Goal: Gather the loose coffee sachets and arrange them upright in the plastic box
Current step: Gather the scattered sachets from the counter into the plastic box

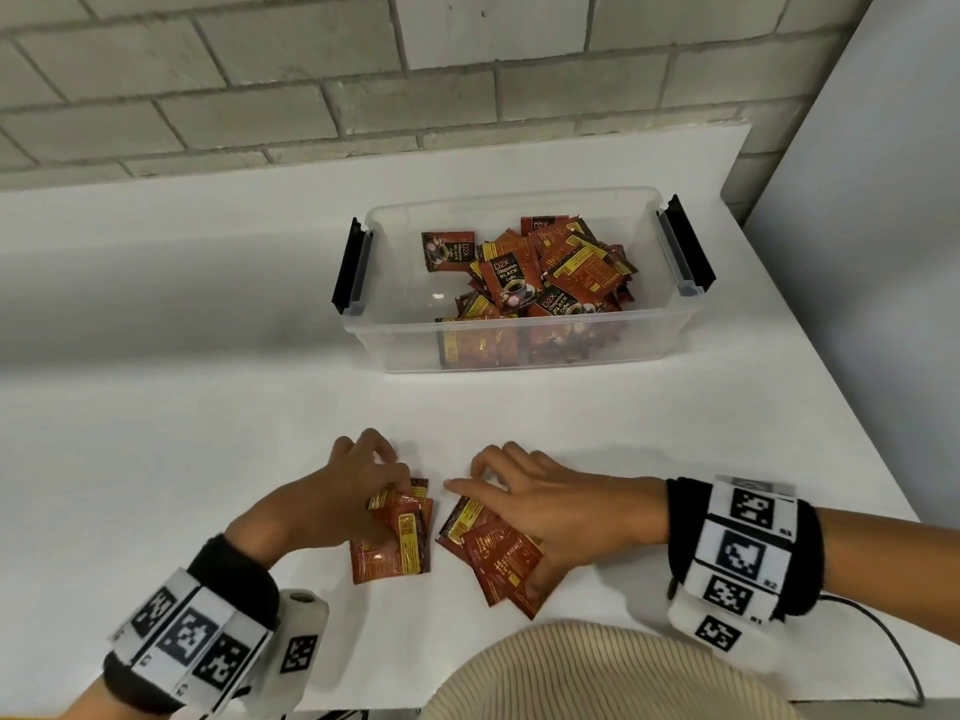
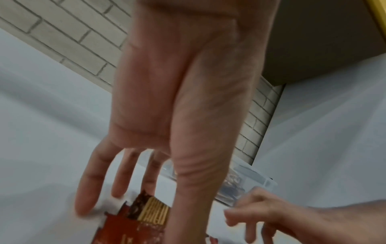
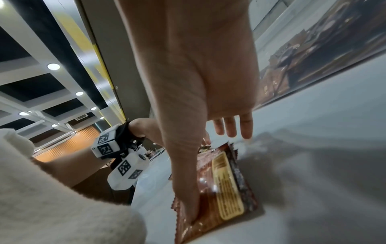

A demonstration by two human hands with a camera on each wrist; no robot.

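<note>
Left grip (image 1: 343,496): fingers apart, rested atop left sachet pile (image 1: 395,550); right grip (image 1: 561,511) splayed, thumb pressed right sachet pile (image 1: 498,558) onto counter (image 1: 208,407) (plastic box (image 1: 519,356) sat well beyond).

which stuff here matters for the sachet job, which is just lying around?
Job: left hand, right hand, left sachet pile, right sachet pile, plastic box, jumbled sachets in box.
Lying about: marker wristbands, black cable, brick wall, white table.

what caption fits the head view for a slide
Left hand and right hand gather loose coffee sachets on the white table, plastic box standing beyond.
</note>
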